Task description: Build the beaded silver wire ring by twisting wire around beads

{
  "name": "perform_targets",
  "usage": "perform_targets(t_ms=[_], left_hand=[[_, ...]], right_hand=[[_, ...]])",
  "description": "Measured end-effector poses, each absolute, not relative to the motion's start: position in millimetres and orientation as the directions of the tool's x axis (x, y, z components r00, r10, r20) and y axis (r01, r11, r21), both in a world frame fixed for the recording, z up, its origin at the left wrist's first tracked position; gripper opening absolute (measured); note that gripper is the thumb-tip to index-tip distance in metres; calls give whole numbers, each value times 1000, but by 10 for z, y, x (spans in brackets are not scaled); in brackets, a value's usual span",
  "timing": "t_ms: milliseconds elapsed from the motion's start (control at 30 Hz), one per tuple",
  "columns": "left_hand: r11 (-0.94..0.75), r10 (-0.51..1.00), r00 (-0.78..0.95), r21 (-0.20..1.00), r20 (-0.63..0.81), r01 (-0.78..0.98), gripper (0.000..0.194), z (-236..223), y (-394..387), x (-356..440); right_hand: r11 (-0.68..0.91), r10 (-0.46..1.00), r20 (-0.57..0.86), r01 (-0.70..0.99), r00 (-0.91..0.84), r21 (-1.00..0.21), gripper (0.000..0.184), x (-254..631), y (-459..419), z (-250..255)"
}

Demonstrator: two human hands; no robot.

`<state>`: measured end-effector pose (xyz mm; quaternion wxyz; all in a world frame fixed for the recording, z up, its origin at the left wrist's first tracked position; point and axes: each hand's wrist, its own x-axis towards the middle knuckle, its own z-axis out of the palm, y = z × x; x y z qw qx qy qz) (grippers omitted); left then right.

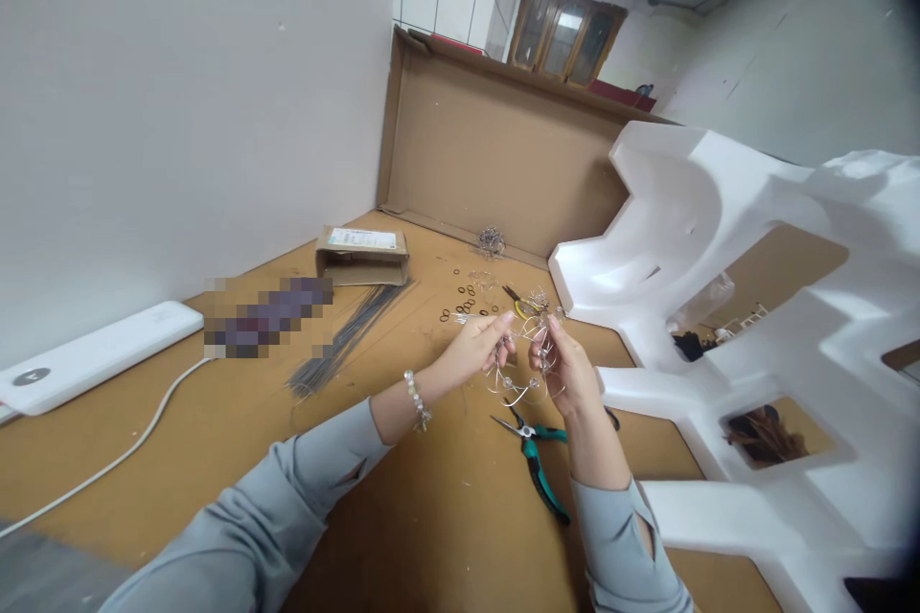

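Observation:
Both hands are raised above a brown cardboard-covered table (402, 498), working on a small piece of bent silver wire with clear beads (518, 374). My left hand (478, 345) pinches the wire piece at its left side, fingers closed. My right hand (564, 364) grips its right side, fingers curled round the wire. A beaded bracelet (415, 399) sits on my left wrist. Green-handled pliers (538, 460) lie on the table just below the hands.
A bundle of straight thin wires (345, 335) lies to the left beside a small cardboard box (361, 254). Small dark rings (467, 297), yellow-handled pliers (518, 302) and a wire tangle (491, 241) lie beyond the hands. White foam packaging (754, 306) fills the right. A white power bank (93, 354) with cable lies at the left.

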<state>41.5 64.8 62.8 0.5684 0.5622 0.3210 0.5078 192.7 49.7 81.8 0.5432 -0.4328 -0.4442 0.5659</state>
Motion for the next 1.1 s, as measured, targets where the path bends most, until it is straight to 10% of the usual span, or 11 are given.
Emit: perform_targets(t_ms=[333, 467, 633, 767, 1100], left_hand=[[-175, 961, 193, 977, 196, -119, 49, 636, 753, 317], [-367, 930, 103, 913, 354, 178, 51, 659, 744, 220], [-641, 642, 240, 338, 728, 690, 37, 712, 555, 236], [-794, 437, 534, 31, 723, 607, 33, 749, 376, 353], [-660, 748, 439, 628, 497, 412, 116, 770, 521, 245]], right_hand=[[62, 998, 61, -67, 8, -996, 39, 2054, 476, 884], [182, 959, 182, 21, 216, -983, 35, 2105, 455, 884], [4, 1000, 7, -108, -25, -994, 44, 2046, 404, 924], [-26, 994, 10, -309, -113, -951, 40, 2030, 398, 943], [189, 966, 239, -363, -96, -912, 23, 2209, 408, 965]])
